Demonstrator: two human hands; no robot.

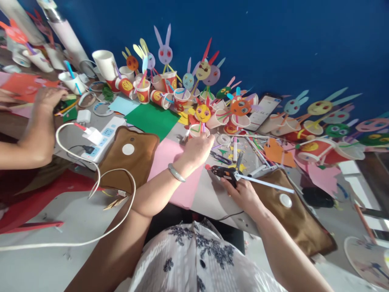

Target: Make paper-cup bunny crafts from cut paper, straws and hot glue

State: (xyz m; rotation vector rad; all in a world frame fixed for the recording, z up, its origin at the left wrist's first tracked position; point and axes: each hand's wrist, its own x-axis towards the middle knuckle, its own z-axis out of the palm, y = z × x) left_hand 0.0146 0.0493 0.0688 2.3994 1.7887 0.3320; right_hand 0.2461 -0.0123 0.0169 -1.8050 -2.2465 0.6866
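Near the middle of the table, my left hand (199, 151) is closed at the base of a paper cup (199, 132) that carries a yellow round paper face (203, 113) with red points. What its fingertips pinch is partly hidden. My right hand (241, 192) wraps round the handle of a black glue gun (225, 171). A long whitish glue stick (264, 183) sticks out of its back, and its nozzle points left, towards a small red spot. Pink paper (179, 182) lies beneath my left forearm.
Cups with paper animal faces (165, 54) line the blue wall. A power strip (106, 140) and brown pouch (129, 156) lie left; another pouch (285, 207) lies right. Scissors (221, 158) and scraps are near the gun. Another person's arm (39, 125) is far left.
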